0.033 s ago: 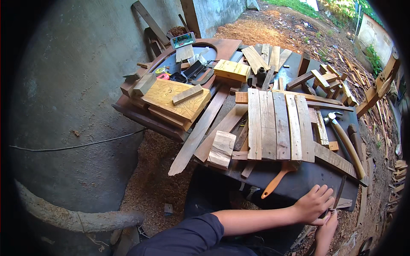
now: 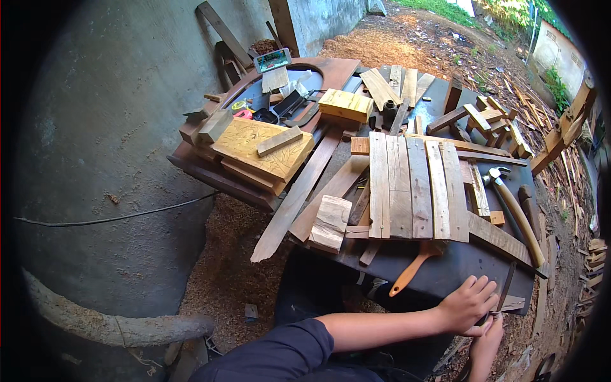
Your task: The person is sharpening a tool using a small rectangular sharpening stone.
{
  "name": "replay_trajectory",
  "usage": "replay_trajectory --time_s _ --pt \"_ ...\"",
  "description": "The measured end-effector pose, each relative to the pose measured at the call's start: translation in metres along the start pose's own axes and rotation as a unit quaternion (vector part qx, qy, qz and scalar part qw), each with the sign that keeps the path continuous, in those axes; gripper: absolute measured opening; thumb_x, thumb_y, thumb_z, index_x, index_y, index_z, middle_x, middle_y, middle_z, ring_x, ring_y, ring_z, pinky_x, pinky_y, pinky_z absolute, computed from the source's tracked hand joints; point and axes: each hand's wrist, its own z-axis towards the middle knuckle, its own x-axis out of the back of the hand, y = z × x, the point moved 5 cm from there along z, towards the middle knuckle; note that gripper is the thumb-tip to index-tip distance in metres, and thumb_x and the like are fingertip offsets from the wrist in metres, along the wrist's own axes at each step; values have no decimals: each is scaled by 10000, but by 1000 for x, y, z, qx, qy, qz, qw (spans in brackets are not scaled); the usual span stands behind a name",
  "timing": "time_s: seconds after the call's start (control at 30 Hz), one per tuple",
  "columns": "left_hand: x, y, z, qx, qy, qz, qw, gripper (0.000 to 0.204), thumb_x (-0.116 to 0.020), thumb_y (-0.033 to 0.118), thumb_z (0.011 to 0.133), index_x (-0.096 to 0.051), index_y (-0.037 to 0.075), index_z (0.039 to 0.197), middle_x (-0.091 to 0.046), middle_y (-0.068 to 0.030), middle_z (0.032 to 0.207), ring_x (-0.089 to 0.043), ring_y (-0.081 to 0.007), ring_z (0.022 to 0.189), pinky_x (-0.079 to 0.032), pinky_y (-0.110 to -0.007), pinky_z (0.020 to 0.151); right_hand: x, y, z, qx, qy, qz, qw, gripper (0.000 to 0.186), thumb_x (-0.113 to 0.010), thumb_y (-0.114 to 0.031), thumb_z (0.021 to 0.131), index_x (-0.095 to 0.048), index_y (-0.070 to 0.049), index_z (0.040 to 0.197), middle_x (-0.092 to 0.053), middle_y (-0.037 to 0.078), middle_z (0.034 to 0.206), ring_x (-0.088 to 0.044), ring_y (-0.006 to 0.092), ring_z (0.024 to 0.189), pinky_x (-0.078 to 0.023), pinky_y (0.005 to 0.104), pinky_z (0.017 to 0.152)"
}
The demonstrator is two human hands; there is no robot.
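Dark cloth sleeve (image 2: 280, 350): is covering the upper left arm and running off the lower edge of the view.
Right hand (image 2: 489, 337): is standing above a forearm cut off by the lower edge; its fingers are meeting the left hand (image 2: 468, 307), and I cannot tell whether they are clamping on anything.
Left forearm (image 2: 385, 331): is stretching bare and nearly level toward the right, the left hand showing its back, its fingers bending close together; whatever they may be gripping is hiding beneath them.
Thin dark strip (image 2: 507, 285): is slanting up beside both hands at the near right corner of the black tabletop (image 2: 445, 270); its lower end is disappearing at the fingers, its kind being hard to make out.
Pale flat wooden piece (image 2: 514, 303): is lying by the strip, its left end hiding behind the hands.
Orange-handled brush (image 2: 410, 270): is lying slantwise, its head partly hiding at the slats.
Panel of grey-brown wooden slats (image 2: 400, 191): is covering parts of the crosspieces below.
Wooden-handled claw hammer (image 2: 519, 216): is lying right of the panel.
Pale-edged phone (image 2: 272, 60): is standing far left, its screen too small to read.
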Motion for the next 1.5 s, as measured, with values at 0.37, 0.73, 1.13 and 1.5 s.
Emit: replay_trajectory --time_s 0.37,0.73,1.13,1.5 --pt "1 -4 -1 -9 -1 7 1000 552 -614 494 809 -591 -10 1034 -564 -215 1094 -515 -345 1013 -408 -414 847 -4 -3 3 -7 11 6 1000 287 -433 -149 1048 -578 69 1167 -696 254 1053 -684 351 978 -506 453 877" --pt "-1 -5 0 -8 -1 10 1000 552 -608 494 814 -594 -12 1035 -567 -219 1102 -519 -351 1033 -414 -419 859 -3 -7 2 -13 -6 -1 1000 319 -435 -160 1060 -582 80 1210 -695 255 1075 -673 344 989 -499 453 900" --pt "1 -4 0 -15 12 8 1000 550 -604 484 832 -596 -24 1041 -576 -228 1098 -526 -358 1021 -421 -424 854 -3 -6 2 -21 -1 2 1000 323 -441 -164 1059 -596 71 1216 -702 253 1092 -681 328 1009 -500 449 914" --pt "1 -4 2 -19 16 4 1000 525 -610 469 832 -596 -22 1020 -571 -219 1075 -519 -344 998 -417 -414 838 -2 3 4 -21 6 -18 1000 303 -444 -163 1059 -598 70 1176 -695 258 1054 -679 356 973 -499 453 880"
